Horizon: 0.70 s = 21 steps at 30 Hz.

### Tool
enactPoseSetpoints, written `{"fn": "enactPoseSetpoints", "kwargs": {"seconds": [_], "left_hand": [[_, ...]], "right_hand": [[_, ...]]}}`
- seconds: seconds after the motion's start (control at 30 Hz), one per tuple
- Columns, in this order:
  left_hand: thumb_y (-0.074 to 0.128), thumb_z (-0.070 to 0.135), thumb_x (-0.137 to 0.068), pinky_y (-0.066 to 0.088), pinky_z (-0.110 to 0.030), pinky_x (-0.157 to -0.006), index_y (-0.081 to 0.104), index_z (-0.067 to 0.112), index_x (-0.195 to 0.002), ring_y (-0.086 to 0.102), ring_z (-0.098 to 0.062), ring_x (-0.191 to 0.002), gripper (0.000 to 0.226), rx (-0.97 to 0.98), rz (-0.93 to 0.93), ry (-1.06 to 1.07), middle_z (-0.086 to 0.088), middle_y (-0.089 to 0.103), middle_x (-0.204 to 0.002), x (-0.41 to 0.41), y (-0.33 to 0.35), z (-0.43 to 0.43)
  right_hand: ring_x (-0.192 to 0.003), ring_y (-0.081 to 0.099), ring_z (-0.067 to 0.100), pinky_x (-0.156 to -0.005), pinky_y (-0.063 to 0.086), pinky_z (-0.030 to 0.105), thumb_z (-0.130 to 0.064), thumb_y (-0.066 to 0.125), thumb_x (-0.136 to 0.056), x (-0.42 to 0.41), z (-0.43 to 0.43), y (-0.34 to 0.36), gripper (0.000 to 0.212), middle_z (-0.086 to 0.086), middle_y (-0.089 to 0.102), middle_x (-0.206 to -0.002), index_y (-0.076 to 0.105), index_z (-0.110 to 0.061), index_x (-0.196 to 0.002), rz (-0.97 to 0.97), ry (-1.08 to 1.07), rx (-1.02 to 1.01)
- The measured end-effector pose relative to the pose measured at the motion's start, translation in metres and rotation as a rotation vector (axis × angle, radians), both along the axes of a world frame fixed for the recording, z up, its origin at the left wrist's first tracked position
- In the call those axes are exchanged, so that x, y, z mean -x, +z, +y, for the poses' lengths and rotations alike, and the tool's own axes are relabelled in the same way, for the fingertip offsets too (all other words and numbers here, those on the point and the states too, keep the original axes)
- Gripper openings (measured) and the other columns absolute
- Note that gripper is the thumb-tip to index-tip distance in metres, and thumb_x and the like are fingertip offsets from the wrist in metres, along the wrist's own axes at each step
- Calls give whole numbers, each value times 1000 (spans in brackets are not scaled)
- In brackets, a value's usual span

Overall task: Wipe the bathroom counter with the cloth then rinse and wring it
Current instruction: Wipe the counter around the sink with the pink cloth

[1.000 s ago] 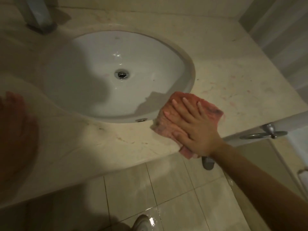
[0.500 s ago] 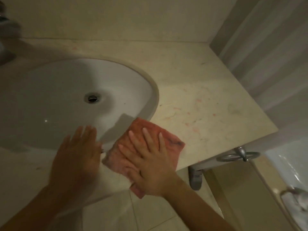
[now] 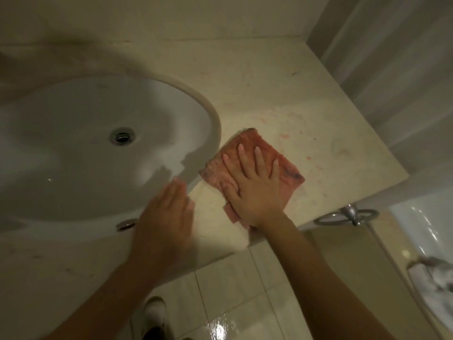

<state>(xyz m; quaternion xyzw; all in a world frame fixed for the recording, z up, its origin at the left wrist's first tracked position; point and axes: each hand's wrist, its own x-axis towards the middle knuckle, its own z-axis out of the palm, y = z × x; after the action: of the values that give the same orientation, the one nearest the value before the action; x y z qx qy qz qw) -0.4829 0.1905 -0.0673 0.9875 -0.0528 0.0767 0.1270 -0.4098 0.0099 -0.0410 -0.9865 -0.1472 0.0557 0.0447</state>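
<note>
- Flat, fingers spread, right hand [image 3: 255,190] presses the cloth [image 3: 250,158] onto the counter [image 3: 306,101] just right of the sink [image 3: 210,119] — a wide palm wipes more.
- Left hand [image 3: 164,217], blurred but seemingly flat and holding nothing, sits on the counter's front edge — probably for support.
- Reddish smears [image 3: 284,136] remain beyond the cloth.
</note>
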Motion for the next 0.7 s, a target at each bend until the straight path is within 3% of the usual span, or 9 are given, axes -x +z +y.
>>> {"fn": "enactPoseSetpoints", "kwargs": {"seconds": [0.07,0.17,0.23,0.37,0.43,0.5,0.6,0.7], "left_hand": [[30,24,-95,47,-46,-90,56,-5,-120,60,-38,-110,47,67,94,20,-25,60,-122,-2,3,-17],[31,22,-96,43,-45,-92,51,-5,-126,56,-36,-116,45,-1,127,8,-23,53,-131,1,-3,-17],[28,23,-96,43,-45,-91,49,-4,-128,55,-35,-116,47,-10,146,21,-21,54,-131,0,-2,-15],[17,32,-94,34,-47,-106,38,-2,-136,41,-33,-131,58,34,229,50,-20,42,-142,-3,8,-19],[10,39,-93,14,-36,-115,21,4,-144,19,-22,-142,62,192,217,112,-11,23,-153,-14,12,-24],[11,39,-93,5,-29,-115,12,9,-146,4,-13,-143,61,273,184,125,-5,10,-156,-32,15,-36],[14,38,-94,11,-27,-111,18,7,-145,18,-19,-143,60,268,194,159,-8,19,-155,-54,19,-54],[22,36,-99,30,-34,-105,29,16,-142,41,-24,-131,48,295,256,265,-7,40,-146,-55,26,-62]], "right_hand": [[-141,-20,34,-108,-19,55,-59,-8,-84,19,9,-4,62,-1,-23,-149,-13,-36,-141,1,-75,3],[-141,3,41,-108,-5,59,-57,-3,-90,39,9,-7,64,6,10,-156,13,-30,-146,-2,-26,-8],[-140,12,41,-106,1,57,-57,1,-92,31,-9,-6,60,6,21,-154,17,-32,-144,7,91,8],[-143,3,33,-113,-9,54,-61,-4,-89,0,-63,-4,56,0,4,-154,-3,-40,-141,-42,215,20],[-144,-3,31,-112,-13,54,-65,-10,-85,-20,-85,-6,60,-2,-4,-153,-5,-41,-140,-66,89,31],[-144,-10,29,-112,-12,55,-66,-8,-84,-40,-98,-8,61,-4,-9,-155,-6,-42,-140,-49,-85,45],[-143,-16,30,-108,-16,56,-56,1,-87,-49,-88,-8,61,-2,-13,-156,-5,-38,-145,10,-267,15],[-138,-24,35,-106,-17,60,-55,-8,-85,-27,-60,-5,62,1,-24,-152,-15,-35,-143,19,-257,-19]]}}
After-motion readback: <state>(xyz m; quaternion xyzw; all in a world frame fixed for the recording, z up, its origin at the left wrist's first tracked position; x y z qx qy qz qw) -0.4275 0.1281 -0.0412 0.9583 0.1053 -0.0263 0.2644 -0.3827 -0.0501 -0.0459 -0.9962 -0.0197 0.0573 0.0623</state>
